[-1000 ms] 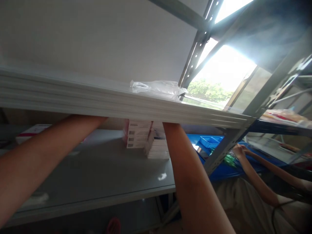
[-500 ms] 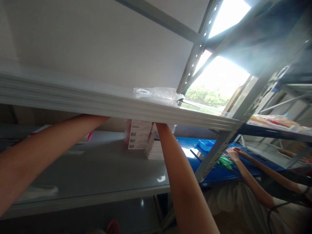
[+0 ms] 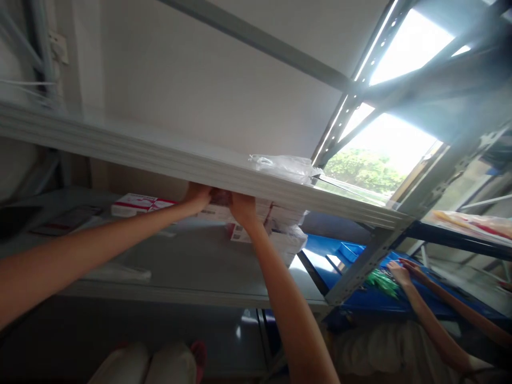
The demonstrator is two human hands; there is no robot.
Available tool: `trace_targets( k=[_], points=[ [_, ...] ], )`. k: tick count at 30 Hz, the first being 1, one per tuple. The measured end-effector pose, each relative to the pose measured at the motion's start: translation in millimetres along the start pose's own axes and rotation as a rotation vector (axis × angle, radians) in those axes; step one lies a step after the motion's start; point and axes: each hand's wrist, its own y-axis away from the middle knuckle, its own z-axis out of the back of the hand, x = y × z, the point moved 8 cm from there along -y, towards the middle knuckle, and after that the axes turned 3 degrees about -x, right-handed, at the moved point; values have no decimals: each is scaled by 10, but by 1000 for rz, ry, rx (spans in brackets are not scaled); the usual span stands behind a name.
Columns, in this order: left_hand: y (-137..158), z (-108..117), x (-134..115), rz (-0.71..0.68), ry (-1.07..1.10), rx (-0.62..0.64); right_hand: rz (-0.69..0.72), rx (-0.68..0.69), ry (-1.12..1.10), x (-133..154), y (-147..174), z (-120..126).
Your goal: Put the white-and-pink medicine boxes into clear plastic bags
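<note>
Both hands reach in below the edge of the upper shelf board (image 3: 160, 160). My left hand (image 3: 200, 197) grips a small white and pink box (image 3: 214, 212), its fingers bent over the top. My right hand (image 3: 242, 209) is closed on the same box from the right; the shelf edge hides part of its fingers. Just right of and below my right hand, a box with a printed code (image 3: 240, 233) lies on the lower shelf (image 3: 192, 261). Next to it stands a stack of white boxes (image 3: 286, 240), partly in clear wrap.
A red and white box (image 3: 138, 205) lies farther left on the lower shelf. Clear plastic bags (image 3: 284, 166) sit on the upper board. A perforated metal post (image 3: 360, 256) stands at right. Beyond it, a co-worker's hands (image 3: 402, 272) are over a blue table with green items (image 3: 382, 281).
My hands have come together around a box and show below the shelf edge; before, they were hidden and farther apart. The view has shifted, showing more on the left.
</note>
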Motion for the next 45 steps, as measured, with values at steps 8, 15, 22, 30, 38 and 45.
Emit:
trace_targets(
  k=[8,15,22,30,38,45],
  points=[
    [1144,-379,560,-54,-253,253,20,273,15,491,905,-803],
    [1663,-722,897,1,-146,403,0,405,-166,426,1300,-1247],
    [1696,-714,1008,186,85,320,-207,287,-439,88,1374,-1262],
    [1823,-352,1014,192,-11,263,-394,60,-458,-239,1613,-1136],
    [1699,-232,906,99,143,310,-817,-191,-723,-567,1856,-1273],
    [1772,-116,523,-175,85,377,-621,-224,-660,-269,1770,-999]
  ],
)
